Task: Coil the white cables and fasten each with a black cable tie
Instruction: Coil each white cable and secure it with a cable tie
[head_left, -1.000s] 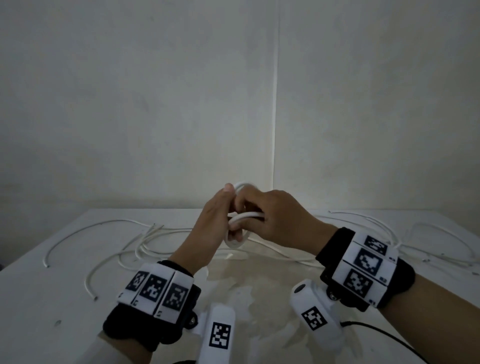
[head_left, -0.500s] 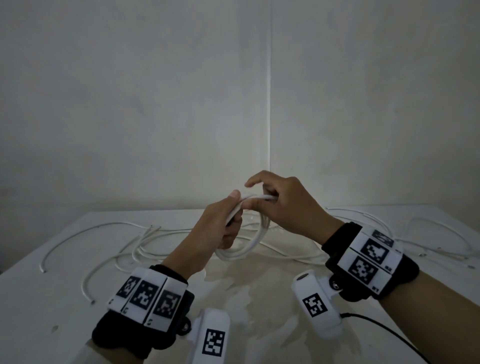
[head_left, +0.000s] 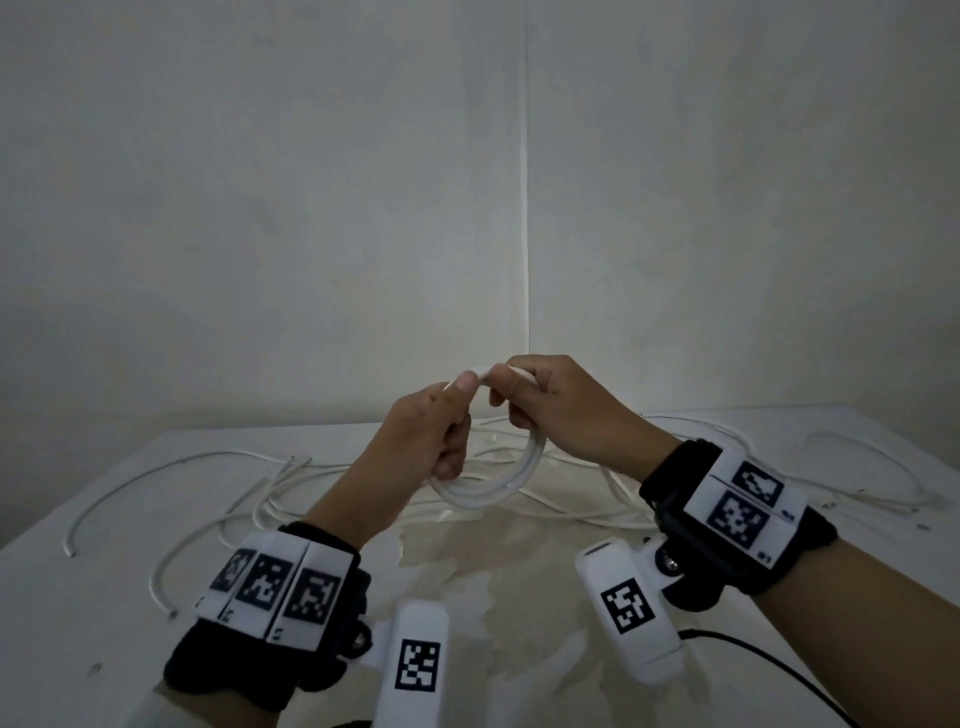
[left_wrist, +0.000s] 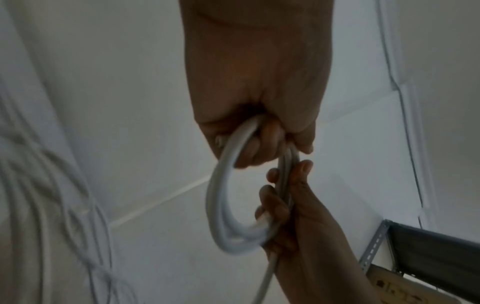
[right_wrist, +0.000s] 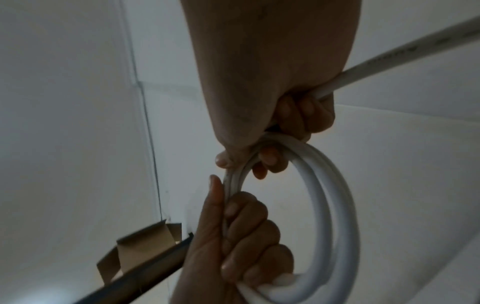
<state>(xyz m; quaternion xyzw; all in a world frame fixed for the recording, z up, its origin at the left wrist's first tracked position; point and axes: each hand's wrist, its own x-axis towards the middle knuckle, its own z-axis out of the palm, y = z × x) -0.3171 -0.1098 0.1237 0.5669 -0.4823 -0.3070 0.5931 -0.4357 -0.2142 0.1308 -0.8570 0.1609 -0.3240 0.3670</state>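
With the left hand (head_left: 421, 441) clenched round the coil (head_left: 498, 480) above the table (head_left: 78, 597) and the right hand (head_left: 561, 410) pinching its top, any slackened grip would likely let the springy loops burst open before a tie goes on.

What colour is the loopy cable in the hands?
White. The coiled cable shows best in the right wrist view.

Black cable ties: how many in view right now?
0. No tie shows around the coil that the left hand and right hand grip, nor among the loose cables on the table. One could be hidden.
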